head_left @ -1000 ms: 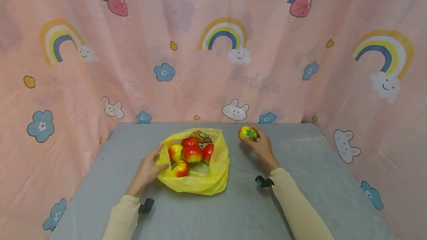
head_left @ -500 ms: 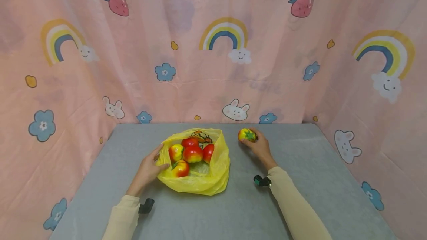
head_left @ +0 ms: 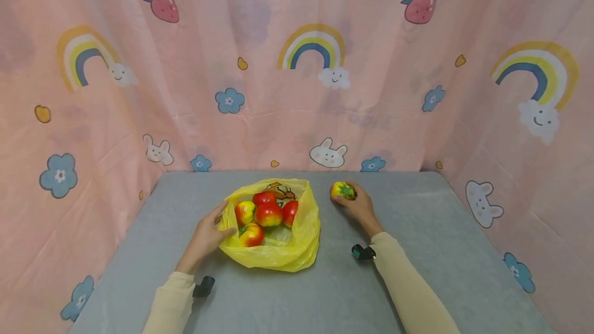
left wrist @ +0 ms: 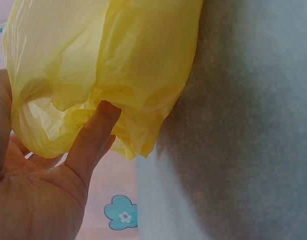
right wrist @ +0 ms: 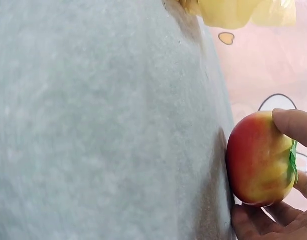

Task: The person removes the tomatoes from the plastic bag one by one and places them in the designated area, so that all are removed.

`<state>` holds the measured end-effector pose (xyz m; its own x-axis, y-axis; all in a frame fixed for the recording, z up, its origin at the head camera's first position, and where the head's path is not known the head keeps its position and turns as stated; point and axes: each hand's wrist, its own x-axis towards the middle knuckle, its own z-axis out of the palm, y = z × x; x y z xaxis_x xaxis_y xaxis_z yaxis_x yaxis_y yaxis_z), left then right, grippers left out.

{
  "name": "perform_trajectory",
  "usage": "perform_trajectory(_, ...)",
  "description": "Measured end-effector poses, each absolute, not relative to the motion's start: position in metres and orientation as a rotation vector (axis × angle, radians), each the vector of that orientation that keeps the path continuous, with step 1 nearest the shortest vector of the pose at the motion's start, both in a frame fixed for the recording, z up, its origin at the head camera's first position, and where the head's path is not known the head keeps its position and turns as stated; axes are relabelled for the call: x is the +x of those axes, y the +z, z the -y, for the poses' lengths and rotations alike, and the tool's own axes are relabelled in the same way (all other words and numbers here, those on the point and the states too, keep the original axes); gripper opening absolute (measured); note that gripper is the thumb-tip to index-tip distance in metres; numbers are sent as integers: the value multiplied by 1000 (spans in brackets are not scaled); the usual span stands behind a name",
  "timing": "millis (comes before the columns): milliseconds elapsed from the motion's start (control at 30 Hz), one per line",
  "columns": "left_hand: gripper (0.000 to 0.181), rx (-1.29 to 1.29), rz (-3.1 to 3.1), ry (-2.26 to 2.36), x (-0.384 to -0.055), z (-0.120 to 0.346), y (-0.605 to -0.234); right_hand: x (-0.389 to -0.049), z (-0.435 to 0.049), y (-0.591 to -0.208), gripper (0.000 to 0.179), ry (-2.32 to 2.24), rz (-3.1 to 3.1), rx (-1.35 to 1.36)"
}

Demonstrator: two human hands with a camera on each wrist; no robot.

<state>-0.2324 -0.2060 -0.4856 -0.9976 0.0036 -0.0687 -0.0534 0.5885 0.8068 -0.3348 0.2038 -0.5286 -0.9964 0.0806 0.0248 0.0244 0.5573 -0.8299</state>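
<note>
A yellow plastic bag (head_left: 303, 236) stands with its mouth open on the grey table. Inside lie several red and yellow tomatoes (head_left: 268, 215). My left hand (head_left: 204, 236) holds the bag's left rim, thumb at the near side; in the left wrist view the thumb (left wrist: 96, 135) presses into the thin plastic. To the right of the bag, my right hand (head_left: 362, 205) grips another tomato (head_left: 342, 190) with a green leafy top. The right wrist view has this tomato (right wrist: 258, 160) between thumb and fingers, low at the table surface; whether it touches cannot be told.
The grey table (head_left: 399, 210) runs back to a pink printed curtain (head_left: 297, 128), which also hangs along both sides. A dark wrist camera (head_left: 203, 287) sits on the left wrist and another camera (head_left: 363, 252) on the right.
My right hand, with the tomato in it, has shifted slightly left and lower, toward the table. The left hand and the bag have stayed in place.
</note>
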Motion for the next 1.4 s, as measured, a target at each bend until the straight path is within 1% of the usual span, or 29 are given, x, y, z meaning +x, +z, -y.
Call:
perform_trajectory(467, 81, -59, -2735, 1413, -232, 207, -489, -333, -205, -525, 73, 1502, 2704, -135)
perform_trajectory(700, 81, -69, -2733, 1411, -231, 205, -489, -330, -213, -512, 74, 1478, 2701, -175)
perform_trajectory(1000, 81, -59, -2734, 1408, -231, 206, -488, -317, -211, -485, 69, 1472, 2596, -22)
perform_trajectory(1400, 81, -57, -2724, 1417, -231, 206, -486, -294, -192, -450, 65, 1475, 2461, 100)
